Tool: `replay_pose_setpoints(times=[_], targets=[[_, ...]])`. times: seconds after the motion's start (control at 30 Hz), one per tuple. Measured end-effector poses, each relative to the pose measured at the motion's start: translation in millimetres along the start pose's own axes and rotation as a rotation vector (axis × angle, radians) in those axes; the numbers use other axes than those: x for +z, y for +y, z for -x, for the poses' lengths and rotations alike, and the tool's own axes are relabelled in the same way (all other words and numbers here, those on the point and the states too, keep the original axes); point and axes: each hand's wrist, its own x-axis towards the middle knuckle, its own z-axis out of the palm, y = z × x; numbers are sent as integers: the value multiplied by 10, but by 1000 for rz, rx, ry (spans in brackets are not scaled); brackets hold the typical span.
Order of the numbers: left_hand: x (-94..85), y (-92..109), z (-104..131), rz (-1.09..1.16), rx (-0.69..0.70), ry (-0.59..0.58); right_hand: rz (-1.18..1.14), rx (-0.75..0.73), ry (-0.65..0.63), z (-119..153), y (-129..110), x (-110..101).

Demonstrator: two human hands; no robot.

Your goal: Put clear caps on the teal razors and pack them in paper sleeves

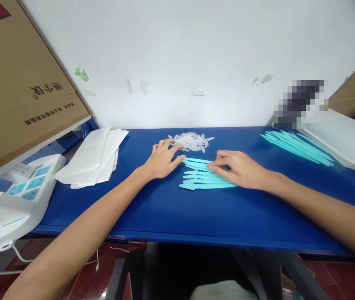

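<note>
1. As I look down through the head camera, I see two bare hands above the blue table (165, 212), and the turquoise sticks (207, 181) lie side by side near the centre of the frame, pointing roughly left to right.
2. The left hand (161, 160) is at the centre, a little to the left. Its fingers are spread apart, and I see nothing clamped between them. The thumb reaches to the upper left ends of the sticks, and the other fingers reach to the near left edge of the pile of translucent pieces (191, 142).
3. The right hand (235, 166) is over the right part of the same sticks. Its fingers are bent, and the thumb and index fingertips are close together at the upper sticks. I cannot tell if they pinch one of them.
4. At the right of the frame, a second bunch of turquoise sticks (299, 146) lies on the table, beside a whitish translucent bin (349, 139).
5. At the left, I see a stack of white sheets or bags (91, 156) on the table. In the lower left there is a white power strip (44, 200) with blue socket faces.
6. A cardboard box (18, 71) fills the upper left, and a white wall (171, 50) stands behind the table.
</note>
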Motion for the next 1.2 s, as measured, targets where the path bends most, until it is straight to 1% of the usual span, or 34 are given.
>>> replay_pose_setpoints(times=[0.1, 0.17, 0.2, 0.23, 0.3, 0.37, 0.43, 0.5, 0.57, 0.67, 0.8, 1.0, 1.07, 1.13, 1.17, 1.2], targets=[[-25, 10, 7, 41, 68, -5, 53, 31, 25, -8, 52, -80], [-42, 17, 12, 60, 128, -12, 191, 143, 66, -5, 169, -195], [-49, 18, 14, 62, 153, -14, 289, 241, 87, 6, 261, -271], [-54, 19, 15, 61, 172, -15, 378, 373, 86, 26, 373, -355], [-57, 13, 13, 56, 198, -20, 498, 661, 0, 100, 644, -532], [-54, 1, 6, 49, 211, -23, 568, 861, -90, 211, 931, -690], [-50, -11, -5, 42, 222, -9, 526, 974, -119, 335, 1181, -806], [-54, -18, -15, 35, 233, 19, 432, 1041, -111, 445, 1360, -880], [-65, -19, -22, 39, 238, 50, 366, 1048, -108, 524, 1462, -921], [-86, -20, -24, 63, 232, 99, 298, 984, -108, 582, 1508, -951], [-93, -34, -26, 84, 221, 136, 260, 939, -77, 598, 1491, -957], [-90, -49, -33, 89, 231, 131, 273, 911, -21, 645, 1440, -992], [-93, -45, -33, 88, 232, 133, 298, 887, 9, 617, 1379, -997], [-96, -42, -31, 85, 224, 139, 337, 834, 71, 529, 1250, -944], [-97, -42, -30, 84, 219, 144, 349, 795, 110, 463, 1153, -885], [-97, -43, -28, 81, 215, 151, 364, 704, 173, 388, 1036, -805]])
